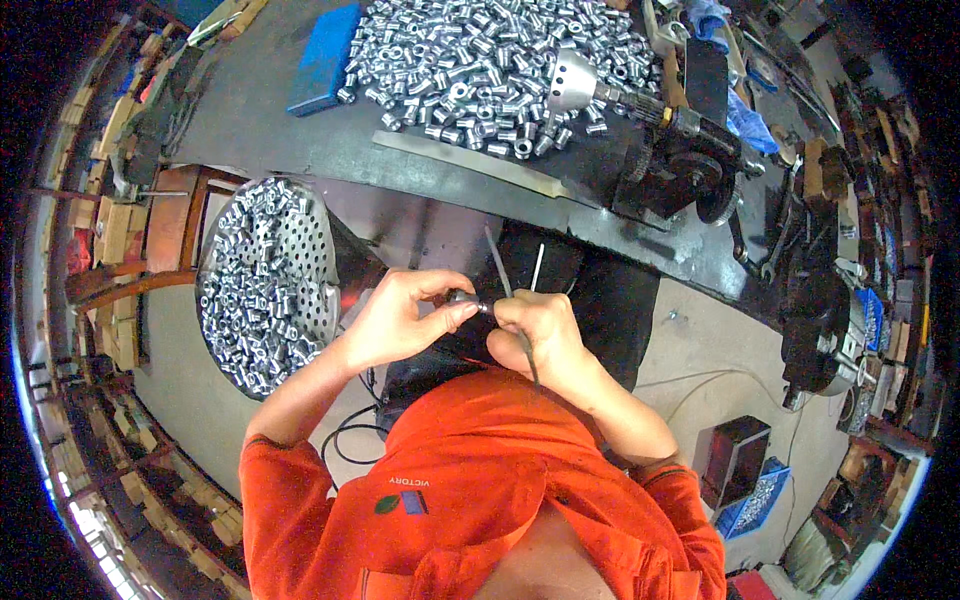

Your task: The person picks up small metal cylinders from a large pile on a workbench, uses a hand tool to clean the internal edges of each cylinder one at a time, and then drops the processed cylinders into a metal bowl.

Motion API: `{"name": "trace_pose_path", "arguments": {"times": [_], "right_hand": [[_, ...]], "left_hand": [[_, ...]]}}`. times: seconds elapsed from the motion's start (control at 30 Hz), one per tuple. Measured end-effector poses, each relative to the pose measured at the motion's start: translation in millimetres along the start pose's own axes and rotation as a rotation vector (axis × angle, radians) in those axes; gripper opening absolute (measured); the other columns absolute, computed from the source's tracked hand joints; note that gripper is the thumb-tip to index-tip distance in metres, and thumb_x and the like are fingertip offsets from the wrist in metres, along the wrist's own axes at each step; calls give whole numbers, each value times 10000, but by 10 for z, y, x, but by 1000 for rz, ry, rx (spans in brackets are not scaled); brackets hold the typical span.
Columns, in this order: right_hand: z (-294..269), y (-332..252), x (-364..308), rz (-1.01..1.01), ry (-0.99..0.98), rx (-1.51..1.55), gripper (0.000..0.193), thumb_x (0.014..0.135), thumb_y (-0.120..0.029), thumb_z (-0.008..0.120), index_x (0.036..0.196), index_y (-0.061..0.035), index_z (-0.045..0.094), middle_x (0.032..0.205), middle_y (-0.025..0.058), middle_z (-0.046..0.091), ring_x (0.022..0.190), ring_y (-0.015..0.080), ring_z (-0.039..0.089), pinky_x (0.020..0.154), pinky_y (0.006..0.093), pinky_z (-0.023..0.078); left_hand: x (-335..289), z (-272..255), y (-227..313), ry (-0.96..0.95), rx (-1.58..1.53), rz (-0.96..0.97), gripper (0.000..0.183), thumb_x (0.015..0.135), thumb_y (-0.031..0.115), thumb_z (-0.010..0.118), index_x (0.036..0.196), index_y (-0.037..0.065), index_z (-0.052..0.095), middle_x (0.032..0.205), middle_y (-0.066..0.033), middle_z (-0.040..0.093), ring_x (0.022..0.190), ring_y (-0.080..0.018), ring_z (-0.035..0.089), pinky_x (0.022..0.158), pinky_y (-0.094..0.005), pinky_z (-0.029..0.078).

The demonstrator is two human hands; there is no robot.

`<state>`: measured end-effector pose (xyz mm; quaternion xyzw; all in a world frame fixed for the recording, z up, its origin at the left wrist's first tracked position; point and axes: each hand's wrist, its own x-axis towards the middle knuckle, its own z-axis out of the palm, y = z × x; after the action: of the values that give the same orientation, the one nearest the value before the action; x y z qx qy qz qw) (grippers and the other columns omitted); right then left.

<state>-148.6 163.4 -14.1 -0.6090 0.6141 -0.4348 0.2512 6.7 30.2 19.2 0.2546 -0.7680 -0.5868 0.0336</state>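
Note:
My left hand (401, 318) pinches a small metal fitting (462, 297) between thumb and fingertips, in front of my waist. Close against it, my right hand (541, 333) is closed, with slim rod-like tools in its grip. A grey rod (497, 258) and a brighter rod (539, 266) stick out above the fist. Below the fist a dark thin end points toward my shirt. The fingertips of both hands nearly meet at the fitting, so its far end is partly hidden. Whether a rod enters the fitting I cannot tell.
A perforated metal tray (316, 262) of similar fittings stands to my left. On the dark bench (260, 130) lie a heap of fittings (480, 60), a flat file (470, 165) and a blue box (326, 60). A chucked machine (680, 160) stands right; a blue crate (762, 500) sits on the floor.

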Motion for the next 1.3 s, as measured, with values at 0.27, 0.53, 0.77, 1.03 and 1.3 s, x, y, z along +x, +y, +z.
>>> {"name": "trace_pose_path", "arguments": {"times": [0.27, 0.53, 0.77, 1.03, 1.3], "right_hand": [[-264, -38, -182, -47, -6, 274, 359, 655, -128, 649, 576, -58, 306, 540, 74, 324, 457, 236, 385, 433, 352, 269], [-292, -269, -159, -171, -84, 384, 360, 670, -190, 611, 566, -61, 291, 540, 67, 294, 445, 262, 356, 429, 373, 234], [-135, -218, 53, -100, -145, 274, 275, 630, -69, 609, 585, -45, 339, 543, 114, 351, 485, 297, 421, 458, 386, 303], [-219, -162, -50, -276, 109, -15, 228, 611, -121, 643, 576, -80, 421, 542, 79, 386, 450, 278, 446, 417, 387, 346], [-270, -95, -154, -256, 196, 35, 285, 572, -89, 641, 555, -84, 356, 534, 52, 344, 431, 235, 419, 397, 342, 291]], "left_hand": [[169, -237, -102, 301, 538, 284, 245, 618, 9, 659, 856, 9, 599, 689, -80, 490, 553, -213, 498, 507, -323, 401], [218, -214, -263, 362, 667, 410, 268, 577, 37, 662, 837, 22, 601, 680, -91, 477, 567, -266, 520, 503, -359, 411], [229, -95, -221, 272, 803, 436, 320, 575, 127, 691, 879, 75, 606, 772, -81, 527, 632, -294, 584, 548, -393, 471], [825, -329, -220, 362, 840, 473, 294, 608, 131, 672, 893, 83, 621, 747, -115, 582, 678, -321, 599, 583, -414, 481], [1702, -1260, 417, 601, 206, 414, 433, 816, 105, 635, 1219, 22, 501, 806, -48, 612, 564, -79, 545, 529, -224, 455]]}}
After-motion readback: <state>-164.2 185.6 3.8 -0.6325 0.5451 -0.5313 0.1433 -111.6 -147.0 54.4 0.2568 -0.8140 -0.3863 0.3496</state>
